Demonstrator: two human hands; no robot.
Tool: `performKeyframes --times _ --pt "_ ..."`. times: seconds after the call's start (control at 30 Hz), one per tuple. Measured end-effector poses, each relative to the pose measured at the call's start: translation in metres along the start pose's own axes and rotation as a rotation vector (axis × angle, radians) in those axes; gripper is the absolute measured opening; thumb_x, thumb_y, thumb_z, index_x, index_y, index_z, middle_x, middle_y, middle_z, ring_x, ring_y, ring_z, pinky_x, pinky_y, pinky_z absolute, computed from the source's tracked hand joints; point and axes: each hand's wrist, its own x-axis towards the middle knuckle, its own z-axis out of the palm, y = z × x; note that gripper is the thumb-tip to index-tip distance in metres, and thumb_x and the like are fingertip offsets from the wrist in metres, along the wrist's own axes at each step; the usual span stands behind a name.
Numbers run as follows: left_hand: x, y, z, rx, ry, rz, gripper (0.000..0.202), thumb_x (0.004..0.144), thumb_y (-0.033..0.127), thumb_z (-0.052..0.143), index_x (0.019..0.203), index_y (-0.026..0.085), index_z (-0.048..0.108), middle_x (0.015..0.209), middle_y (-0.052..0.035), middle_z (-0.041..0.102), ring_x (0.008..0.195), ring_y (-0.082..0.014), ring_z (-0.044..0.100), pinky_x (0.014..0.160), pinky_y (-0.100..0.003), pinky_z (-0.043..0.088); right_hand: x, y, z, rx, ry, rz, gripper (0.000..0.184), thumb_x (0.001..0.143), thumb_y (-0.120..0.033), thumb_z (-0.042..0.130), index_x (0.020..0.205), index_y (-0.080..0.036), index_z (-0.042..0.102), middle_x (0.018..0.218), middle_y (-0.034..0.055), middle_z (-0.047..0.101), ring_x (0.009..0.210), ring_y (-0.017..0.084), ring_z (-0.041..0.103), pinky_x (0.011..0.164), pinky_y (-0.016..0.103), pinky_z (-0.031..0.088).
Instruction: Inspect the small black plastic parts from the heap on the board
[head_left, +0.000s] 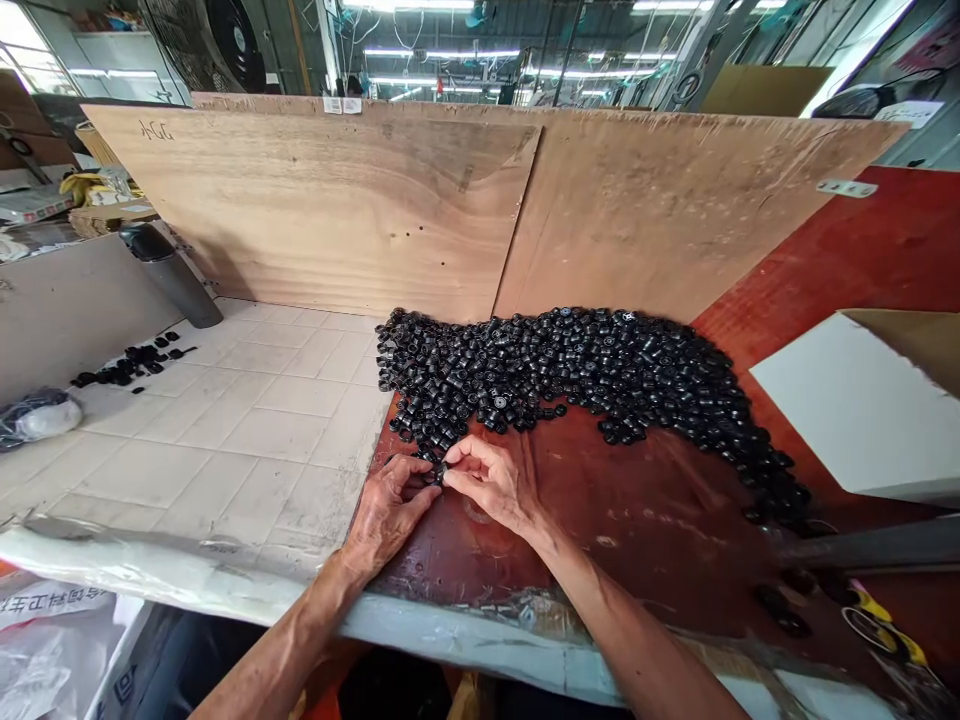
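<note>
Here | both hands (439,490) pinch one black part (439,472) | heap (570,375) beside

Workbench (637,520) (black parts (570,370) heaped)

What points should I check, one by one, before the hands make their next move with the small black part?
1. Small black part pinched between both hands: ok.
2. Left hand rests on the red board: ok.
3. Right hand fingertips meet the left ones: ok.
4. Pile of black parts close to the fingers: ok.
5. Part correctly oriented: cannot tell, too small.
6. Loose parts near the board's front edge: not ok.
</note>
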Motion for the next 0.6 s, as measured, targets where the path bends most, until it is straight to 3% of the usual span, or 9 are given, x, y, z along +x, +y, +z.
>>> performKeyframes --times 0.23,0.4,0.6 --pt "0.003 -0.003 0.002 -0.185 0.017 -0.062 0.027 0.083 0.036 0.08 0.107 0.023 0.073 0.097 -0.0021 0.073 0.08 -0.0169 0.069 0.076 -0.03 0.06 -0.001 -0.006 0.002 -0.093 0.038 -0.119 0.017 0.084 -0.027 0.068 0.1 -0.023 0.072 0.095 0.0028 0.076 0.08 0.02 0.07 0.076 0.03 0.057" --pt "0.003 -0.003 0.002 -0.19 0.022 -0.15 0.028 0.084 0.039 0.081 0.105 0.022 0.074 0.079 0.0017 0.072 0.065 -0.014 0.063 0.066 -0.028 0.056 -0.003 -0.005 0.006 -0.088 0.063 -0.205 0.014 0.087 -0.025 0.067 0.101 -0.023 0.071 0.094 0.0028 0.074 0.079 0.019 0.069 0.076 0.029 0.057" --pt "0.003 -0.003 0.002 -0.288 -0.002 -0.12 0.03 0.085 0.038 0.082 0.107 0.021 0.072 0.089 0.0 0.074 0.073 -0.0144 0.067 0.07 -0.027 0.058 -0.002 0.001 0.011 -0.14 0.065 -0.287 0.015 0.088 -0.019 0.063 0.101 -0.021 0.07 0.094 0.0036 0.072 0.076 0.018 0.069 0.072 0.028 0.055"
